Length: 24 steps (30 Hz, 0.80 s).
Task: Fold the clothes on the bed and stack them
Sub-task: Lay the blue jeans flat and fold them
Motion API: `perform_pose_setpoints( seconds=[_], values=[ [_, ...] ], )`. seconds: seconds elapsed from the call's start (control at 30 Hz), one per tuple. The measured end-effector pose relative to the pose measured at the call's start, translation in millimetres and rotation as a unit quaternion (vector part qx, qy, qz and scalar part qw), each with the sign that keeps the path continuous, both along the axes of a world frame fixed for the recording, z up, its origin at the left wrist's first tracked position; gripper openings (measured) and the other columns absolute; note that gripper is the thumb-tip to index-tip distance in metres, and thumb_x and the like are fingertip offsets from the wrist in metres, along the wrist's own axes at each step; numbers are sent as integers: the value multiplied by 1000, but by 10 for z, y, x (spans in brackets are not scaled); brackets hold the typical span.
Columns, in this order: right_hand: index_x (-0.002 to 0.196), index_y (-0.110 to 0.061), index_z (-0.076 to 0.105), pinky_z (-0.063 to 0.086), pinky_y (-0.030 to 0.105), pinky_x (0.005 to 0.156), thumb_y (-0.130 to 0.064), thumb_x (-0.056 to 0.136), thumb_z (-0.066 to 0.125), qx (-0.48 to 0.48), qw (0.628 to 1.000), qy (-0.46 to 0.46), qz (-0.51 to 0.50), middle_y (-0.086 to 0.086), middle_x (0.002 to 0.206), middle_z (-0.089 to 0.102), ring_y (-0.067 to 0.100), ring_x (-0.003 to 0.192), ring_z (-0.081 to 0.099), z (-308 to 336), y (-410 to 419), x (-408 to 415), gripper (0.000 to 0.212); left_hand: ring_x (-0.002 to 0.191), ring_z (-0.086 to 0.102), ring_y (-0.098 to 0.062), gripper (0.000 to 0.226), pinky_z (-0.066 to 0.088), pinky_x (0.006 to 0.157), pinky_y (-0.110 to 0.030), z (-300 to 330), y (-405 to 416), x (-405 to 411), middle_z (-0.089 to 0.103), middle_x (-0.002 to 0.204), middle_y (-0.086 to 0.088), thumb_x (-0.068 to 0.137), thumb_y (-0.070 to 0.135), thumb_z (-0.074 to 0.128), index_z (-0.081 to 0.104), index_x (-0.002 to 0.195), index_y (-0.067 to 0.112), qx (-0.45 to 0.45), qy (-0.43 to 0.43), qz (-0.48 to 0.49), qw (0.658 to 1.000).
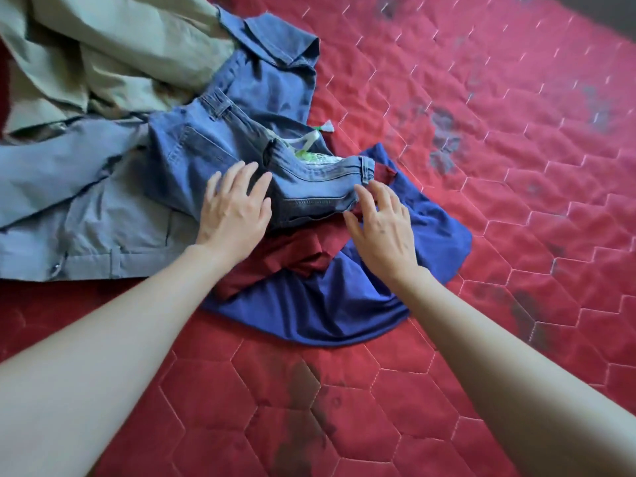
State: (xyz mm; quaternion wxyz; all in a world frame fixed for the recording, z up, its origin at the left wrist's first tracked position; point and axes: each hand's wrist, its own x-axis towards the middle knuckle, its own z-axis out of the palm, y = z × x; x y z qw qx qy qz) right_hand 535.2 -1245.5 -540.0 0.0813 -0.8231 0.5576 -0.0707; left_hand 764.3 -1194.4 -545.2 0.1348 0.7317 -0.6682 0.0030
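A: Start with the biggest thing. What carries all of it?

B: The bed (447, 208), with a red quilted cover. The clothes lie in an unfolded heap on its left and middle part: a khaki garment (103, 53) at the far left, a grey garment (86, 201) nearer, and the blue jeans (213, 146) across the middle.

A: And the jeans, how do they lie from the hands?

B: Directly in front of both hands. Their long axis runs, as I judge it, from the waistband near the hands away toward the far edge, leaning a little to the right, where a turned-up leg end shows at the top. The waistband points to the right side.

A: What is under them?

B: A dark red garment (275, 263) and below it a royal blue garment (344, 304) (both crumpled, so I cannot tell what kind they are).

A: Now the hands.

B: They are apart, one at each side of the waist part. The left hand (234, 211) rests flat on the denim, fingers straight and spread. The right hand (382, 228) is at the waistband corner, fingers a little bent and touching the edge, gripping nothing as far as I see. The left one is nearer to the middle of the jeans.

A: So the next move?

B: Probably to take the waist at both sides and spread it.
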Motion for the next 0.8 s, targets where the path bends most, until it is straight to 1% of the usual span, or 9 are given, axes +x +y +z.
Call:
perform_pose_setpoints(
  seconds=[0.17,0.33,0.4,0.43,0.5,0.57,0.63,0.7,0.8],
  values=[
    [148,-16,34,22,40,113,-47,96,47,19,999,-9,-43,17,156,24,31,145,21,-86,-405,371,62,137,36,-35,42,25,110,-52,-129,-553,571,43,145,-19,96,21,47,51,136,8,36,-8,-34,999],
    [154,-21,14,19,42,115,-61,90,47,168,973,-67,-143,18,160,0,33,147,12,-210,-839,566,82,145,15,-35,55,13,115,-52,-275,-1098,1190,20,157,-19,99,30,42,30,149,13,104,-34,10,994],
    [153,-21,14,24,43,113,-63,88,49,213,956,-80,-186,19,160,6,34,144,21,-275,-954,585,85,141,23,-39,62,17,112,-50,-325,-1301,1347,21,154,-25,99,39,40,23,151,10,148,-18,58,987],
    [151,-18,20,28,42,111,-63,88,51,224,949,-92,-200,18,157,18,33,141,28,-304,-1005,585,84,136,30,-41,66,22,109,-49,-334,-1400,1402,28,150,-27,98,45,40,23,150,8,173,3,89,981],
    [136,-13,45,39,39,103,-62,85,57,237,941,-119,-211,12,136,52,28,126,48,-337,-1091,547,72,128,40,-44,72,30,103,-49,-332,-1575,1492,42,139,-30,94,56,43,31,143,5,213,47,144,965],
    [120,-13,61,44,36,96,-60,79,66,263,932,-135,-211,2,117,65,19,112,58,-300,-1131,484,62,124,46,-43,75,36,99,-47,-275,-1709,1583,50,132,-28,85,62,56,43,131,4,224,99,169,955],
    [107,-15,69,47,35,88,-49,71,79,313,915,-169,-189,2,104,69,16,96,61,-206,-1129,393,51,121,51,-39,70,40,94,-41,-170,-1777,1664,56,130,-23,80,56,67,51,126,6,211,161,162,951],
    [94,-18,72,46,33,74,-35,64,87,345,907,-181,-160,-1,84,66,14,79,57,-64,-1089,309,38,110,57,-32,51,40,83,-32,-35,-1736,1697,64,118,-16,80,45,73,63,117,11,171,223,116,953],
    [90,-19,70,37,27,68,-22,62,89,281,940,-144,-132,-10,71,57,12,71,51,185,-1004,239,34,79,55,-16,14,37,63,-20,249,-1473,1659,66,84,-3,81,32,75,68,91,25,97,317,39,943]
  ],
)
